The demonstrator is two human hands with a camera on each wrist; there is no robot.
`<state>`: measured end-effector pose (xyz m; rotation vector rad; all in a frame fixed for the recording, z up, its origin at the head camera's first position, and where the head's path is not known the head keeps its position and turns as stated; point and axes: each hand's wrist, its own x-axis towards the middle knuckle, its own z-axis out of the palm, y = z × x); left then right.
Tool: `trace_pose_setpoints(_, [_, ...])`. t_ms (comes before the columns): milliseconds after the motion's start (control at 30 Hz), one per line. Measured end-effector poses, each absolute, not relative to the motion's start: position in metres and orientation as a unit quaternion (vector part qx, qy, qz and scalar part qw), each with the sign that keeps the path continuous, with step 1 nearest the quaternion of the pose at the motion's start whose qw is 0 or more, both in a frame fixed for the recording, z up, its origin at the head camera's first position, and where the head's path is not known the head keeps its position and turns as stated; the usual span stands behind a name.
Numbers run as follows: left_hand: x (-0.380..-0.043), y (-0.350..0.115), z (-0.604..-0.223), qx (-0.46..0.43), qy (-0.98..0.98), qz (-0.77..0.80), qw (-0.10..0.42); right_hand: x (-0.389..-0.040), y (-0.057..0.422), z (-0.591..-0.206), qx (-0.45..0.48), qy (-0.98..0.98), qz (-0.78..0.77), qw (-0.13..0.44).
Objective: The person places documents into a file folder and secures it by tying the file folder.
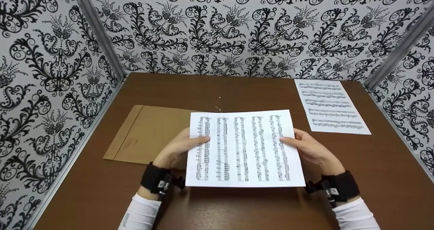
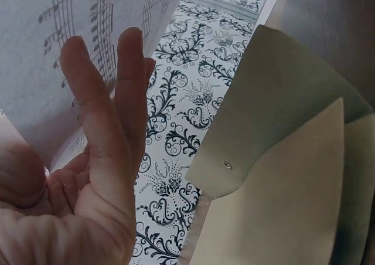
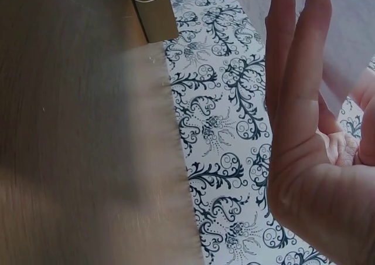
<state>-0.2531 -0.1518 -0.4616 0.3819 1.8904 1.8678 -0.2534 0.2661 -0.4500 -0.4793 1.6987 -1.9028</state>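
White sheet music (image 1: 245, 148), turned sideways so its staves run up and down, is held above the table between both hands. At its left edge the left hand (image 1: 179, 144) pinches it, thumb on the printed face and fingers behind. The right hand (image 1: 313, 150) grips the opposite edge the same way. In the left wrist view, two fingers of the left hand (image 2: 105, 118) extend behind the paper (image 2: 35, 60). The right wrist view has the right hand (image 3: 304, 112) with extended fingers behind the sheet. Whether it is one page or several, I cannot tell.
A brown paper envelope (image 1: 152, 131) lies on the brown table (image 1: 217, 209) at left, partly hidden behind the left hand and sheet. Another music sheet (image 1: 332, 106) lies at the back right. Black-and-white patterned walls (image 1: 217, 30) enclose the table's back and sides.
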Motion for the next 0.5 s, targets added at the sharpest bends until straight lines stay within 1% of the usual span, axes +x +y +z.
trace_pose_setpoints(167, [-0.2546,-0.1506,-0.4626,0.155,0.697,0.664,0.223,-0.2539,0.2641,-0.4507,-0.171,0.642,-0.697,0.269])
trace_pose_setpoints(300, [-0.2556,-0.1495,-0.4629,0.148,0.702,0.658,0.228,-0.2533,0.2623,-0.4503,-0.162,0.643,-0.698,0.271])
trace_pose_setpoints(500, [-0.255,-0.1494,-0.4636,0.151,0.71,0.652,0.22,-0.2523,0.2594,-0.4517,-0.16,0.638,-0.699,0.28])
